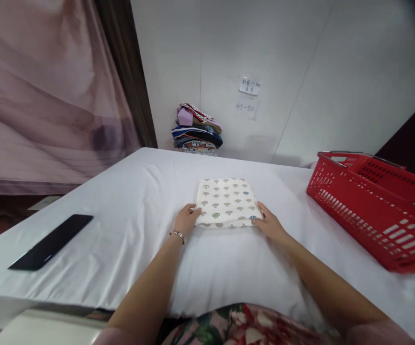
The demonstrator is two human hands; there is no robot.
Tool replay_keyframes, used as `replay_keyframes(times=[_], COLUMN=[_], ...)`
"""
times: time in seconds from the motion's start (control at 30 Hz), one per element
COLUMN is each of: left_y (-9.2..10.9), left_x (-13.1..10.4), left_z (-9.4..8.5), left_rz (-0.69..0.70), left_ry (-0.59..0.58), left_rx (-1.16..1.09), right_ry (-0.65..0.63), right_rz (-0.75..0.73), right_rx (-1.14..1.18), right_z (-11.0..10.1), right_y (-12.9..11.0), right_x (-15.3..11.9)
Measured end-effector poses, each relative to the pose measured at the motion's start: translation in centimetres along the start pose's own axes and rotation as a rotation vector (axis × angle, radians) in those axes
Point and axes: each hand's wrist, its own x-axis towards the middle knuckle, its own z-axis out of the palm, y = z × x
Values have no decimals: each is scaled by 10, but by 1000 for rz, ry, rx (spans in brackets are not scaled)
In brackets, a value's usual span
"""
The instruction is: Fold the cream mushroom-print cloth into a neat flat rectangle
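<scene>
A folded white cloth (pixel 225 201) printed with small grey mushrooms, a few of them green or blue, lies flat on the white-covered table (pixel 139 268). My left hand (pixel 187 218) grips its near left corner, thumb on top and fingers at the side and below. At the near right corner, my right hand (pixel 269 223) pinches the edge in the same way, thumb over the print. The fingertips beneath the cloth are hidden. A bracelet (pixel 177 235) circles my left wrist.
A red plastic basket (pixel 365 206) with metal handles stands at the right. On the left lies a flat black object (pixel 51 243), like a phone. Behind the table's far edge, folded clothes (pixel 197 129) are piled against the wall, near paper notes (pixel 249 86). A pink curtain (pixel 49 96) hangs left.
</scene>
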Motion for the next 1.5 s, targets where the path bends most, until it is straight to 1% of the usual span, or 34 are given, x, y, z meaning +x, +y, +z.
replay_keyframes(times=[0.07,0.13,0.2,0.27,0.3,0.37,0.43,0.5,0.53,0.6,0.67,0.7,0.77,0.8,0.83,0.9,0.93,1.0,1.17,1.27,1.33,1.4,1.5], left_y=[2,2,-1,-5,-7,-12,-13,-10,-6,4,15,19,24,24,22,16,12,7,4,2,1,2,11], left_x=[0,0,0,-2,-4,-7,-10,-12,-13,-16,-21,-24,-27,-27,-26,-23,-22,-19,-20,-23,-21,-16,0], left_z=[0,-2,-6,-12,-15,-20,-24,-27,-26,-22,-12,-6,8,14,19,24,24,23,20,21,20,17,5], left_rz=[2,-15,-38,-45,-42,-32,-27,-12,14,139,346,459,631,672,671,622,599,586,605,625,611,571,444], left_ry=[36,50,53,46,34,1,-21,-3,29,131,227,243,202,149,107,42,24,7,17,30,45,88,181], left_rx=[8,-13,-54,-82,-86,-74,-24,92,169,318,418,455,545,596,635,680,688,692,685,636,566,468,353], right_ry=[23,17,3,-31,-45,-63,-81,-106,-118,-129,-108,-94,-106,-146,-197,-288,-310,-311,-306,-355,-393,-360,-212], right_rz=[-29,-68,-135,-225,-241,-223,-188,-180,-189,-237,-329,-390,-511,-560,-595,-626,-633,-645,-653,-609,-561,-498,-420], right_rx=[-92,-140,-157,-181,-196,-218,-242,-282,-295,-286,-252,-249,-304,-348,-392,-458,-476,-489,-443,-362,-287,-215,-167], right_z=[2,3,5,7,8,8,4,-3,-8,-17,-20,-19,-10,-3,5,19,24,29,24,17,11,5,-2], right_y=[-4,-5,-3,0,2,4,3,-3,-8,-23,-40,-48,-61,-63,-64,-59,-54,-46,-37,-37,-37,-40,-48], right_x=[8,9,1,-16,-25,-40,-50,-53,-52,-49,-44,-40,-32,-28,-24,-19,-18,-19,-28,-30,-26,-19,0])
